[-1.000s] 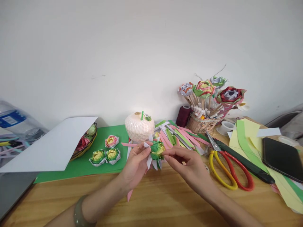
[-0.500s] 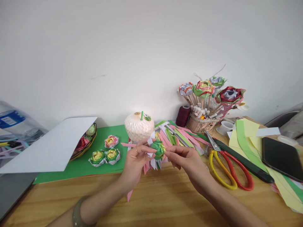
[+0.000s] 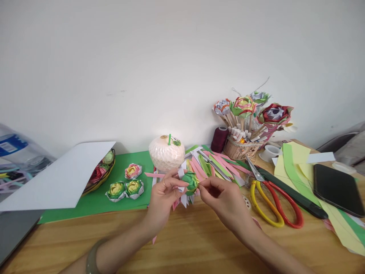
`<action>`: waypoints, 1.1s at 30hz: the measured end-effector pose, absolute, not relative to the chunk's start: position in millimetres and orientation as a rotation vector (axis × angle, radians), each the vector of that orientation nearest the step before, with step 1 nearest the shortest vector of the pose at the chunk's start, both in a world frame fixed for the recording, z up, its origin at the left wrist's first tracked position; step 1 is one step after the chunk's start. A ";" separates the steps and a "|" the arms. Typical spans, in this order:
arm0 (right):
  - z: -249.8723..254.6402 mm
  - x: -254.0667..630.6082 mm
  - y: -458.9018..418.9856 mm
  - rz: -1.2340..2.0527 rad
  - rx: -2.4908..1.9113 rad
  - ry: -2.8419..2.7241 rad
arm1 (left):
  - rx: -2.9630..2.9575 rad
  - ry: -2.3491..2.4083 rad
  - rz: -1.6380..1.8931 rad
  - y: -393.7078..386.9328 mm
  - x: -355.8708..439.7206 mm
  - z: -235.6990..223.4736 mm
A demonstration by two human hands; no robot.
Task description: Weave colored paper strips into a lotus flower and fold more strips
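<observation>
A green paper flower was held at frame centre, pinched between left hand and right hand, above a wooden table. Paper strips were spread just behind; scissors lay right of centre.

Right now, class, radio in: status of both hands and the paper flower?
Left hand and right hand pinching green paper flower above table. Scissors clear, right side.

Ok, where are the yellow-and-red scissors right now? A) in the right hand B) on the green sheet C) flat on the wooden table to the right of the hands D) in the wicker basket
C: the scissors lie flat on the wooden table, apart from the right hand, which pinches the green paper flower.
</observation>
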State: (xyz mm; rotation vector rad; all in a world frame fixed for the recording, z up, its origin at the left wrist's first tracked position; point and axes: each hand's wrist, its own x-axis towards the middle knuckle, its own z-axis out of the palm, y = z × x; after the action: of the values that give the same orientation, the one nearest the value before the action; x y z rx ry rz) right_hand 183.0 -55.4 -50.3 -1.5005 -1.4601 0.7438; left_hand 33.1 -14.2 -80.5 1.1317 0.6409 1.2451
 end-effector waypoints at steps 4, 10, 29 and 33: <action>-47.0 183.3 -56.0 0.808 -1.457 -1.403 | 1.188 0.671 1.274 -14.5 32.0 -82.5; -39.4 186.6 -51.8 1.154 -1.339 -1.185 | 1.157 0.668 1.283 -15.7 32.8 -80.7; -47.5 184.4 -55.2 0.781 -1.377 -1.460 | 1.425 0.657 1.378 -20.2 30.9 -78.8; -43.1 187.5 -50.1 1.198 -1.231 -1.156 | 1.389 0.636 1.372 -18.9 30.4 -80.6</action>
State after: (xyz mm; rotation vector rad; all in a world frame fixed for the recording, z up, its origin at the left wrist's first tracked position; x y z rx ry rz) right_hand 187.5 -50.1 -43.1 -1.2311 -1.1565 1.1983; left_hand 30.4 -18.9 -80.6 1.3894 0.6355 1.3724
